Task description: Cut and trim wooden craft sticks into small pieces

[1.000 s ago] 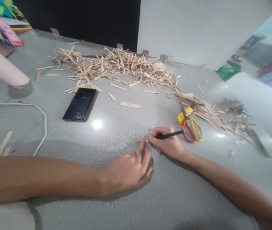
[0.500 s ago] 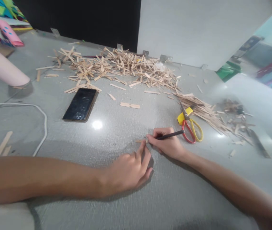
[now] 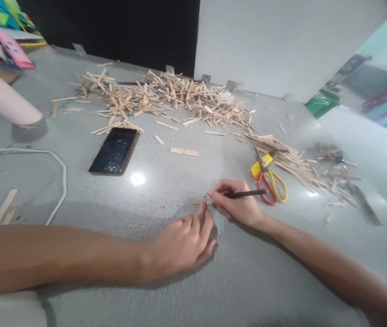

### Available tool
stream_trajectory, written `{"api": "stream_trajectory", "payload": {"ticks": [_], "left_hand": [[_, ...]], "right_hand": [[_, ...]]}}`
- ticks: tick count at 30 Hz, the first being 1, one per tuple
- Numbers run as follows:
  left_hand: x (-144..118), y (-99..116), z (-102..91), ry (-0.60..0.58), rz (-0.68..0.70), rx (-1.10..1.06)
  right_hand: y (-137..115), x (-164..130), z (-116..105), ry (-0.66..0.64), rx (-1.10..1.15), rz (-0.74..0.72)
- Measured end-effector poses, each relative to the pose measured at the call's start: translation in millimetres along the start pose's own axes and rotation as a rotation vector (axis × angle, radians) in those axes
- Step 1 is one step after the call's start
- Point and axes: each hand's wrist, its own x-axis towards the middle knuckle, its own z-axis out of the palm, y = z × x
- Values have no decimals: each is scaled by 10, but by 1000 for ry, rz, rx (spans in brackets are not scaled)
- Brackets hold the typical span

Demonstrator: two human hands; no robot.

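A small wooden craft stick (image 3: pixel 198 202) lies flat on the grey table, mostly covered by my fingers. My left hand (image 3: pixel 186 240) holds it down with the index fingertip, the other fingers loosely curled. My right hand (image 3: pixel 237 202) pinches a dark pencil (image 3: pixel 247 194), its tip end at the stick and hidden by the fingers. The pencil's back end points right, over the red handle of the scissors (image 3: pixel 271 184). Two short craft sticks (image 3: pixel 184 151) lie side by side farther back, with small dark marks on them.
A heap of craft sticks (image 3: pixel 179 95) spreads along the back, and a stack of sticks (image 3: pixel 291 159) lies to the right. A phone (image 3: pixel 114 151) and white cable (image 3: pixel 64 177) are on the left. A metal ruler-like strip (image 3: pixel 366 204) lies far right.
The pencil has tipped lower, its back end shifting right and down towards the scissors' handles. My left hand stays in almost the same place on the stick.
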Motion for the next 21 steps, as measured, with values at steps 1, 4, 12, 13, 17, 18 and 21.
{"api": "stream_trajectory", "payload": {"ticks": [1, 4, 12, 13, 17, 18, 21], "left_hand": [[-3, 0, -4, 11, 4, 12], [0, -13, -18, 43, 22, 40], [18, -52, 8, 64, 3, 33], [16, -52, 19, 62, -5, 27], [0, -52, 60, 44, -18, -14], [-4, -53, 67, 41, -17, -23], [-10, -60, 79, 25, -15, -41]], "right_hand": [[3, 6, -25, 23, -30, -12], [13, 50, -134, 148, -177, -63], [67, 226, -620, 235, -708, -138], [78, 243, -729, 244, -776, -130], [153, 309, -1238, 284, -1047, 0], [181, 327, -1359, 287, -1109, 46], [279, 383, -1634, 201, -1246, 127]]}}
